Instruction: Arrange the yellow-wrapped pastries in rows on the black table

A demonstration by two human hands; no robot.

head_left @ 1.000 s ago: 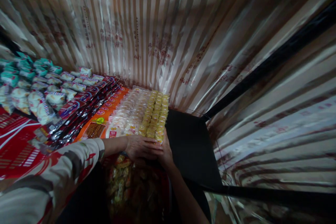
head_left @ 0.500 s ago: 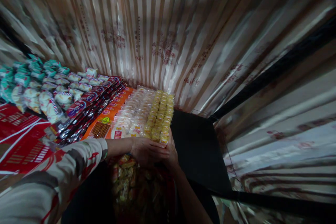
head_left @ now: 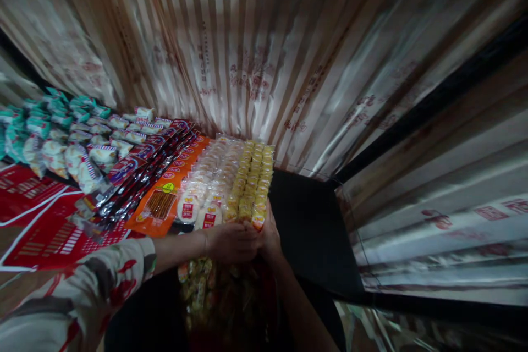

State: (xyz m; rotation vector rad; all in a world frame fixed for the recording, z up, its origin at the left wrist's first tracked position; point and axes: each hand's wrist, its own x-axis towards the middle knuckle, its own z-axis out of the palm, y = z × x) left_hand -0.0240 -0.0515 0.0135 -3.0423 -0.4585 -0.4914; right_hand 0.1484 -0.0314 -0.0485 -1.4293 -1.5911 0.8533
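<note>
Rows of small yellow-wrapped snack packets [head_left: 249,181] stand at the right end of a display on a black surface. At the front of these rows my left hand [head_left: 233,242] is closed, its fingers curled; what it holds is hidden. My right hand [head_left: 270,239] wraps the right side of the front yellow packet [head_left: 259,213], and the two hands meet there. Left of them lie clear-wrapped round white crackers [head_left: 210,214] with red labels. Below my hands, a dim bag of gold-wrapped packets [head_left: 200,286] rests near my lap.
An orange snack bag [head_left: 159,203], dark red shiny packets [head_left: 144,159], white striped packets [head_left: 103,154] and green packets [head_left: 61,110] continue leftward. Red printed sheeting [head_left: 49,231] hangs at the left front. Striped plastic curtain [head_left: 256,38] and a black bar [head_left: 412,115] stand behind the black shelf [head_left: 313,225].
My left hand has shifted slightly down and its fingers have curled from stretched out. The front white crackers show more fully. The view has shifted a little.
</note>
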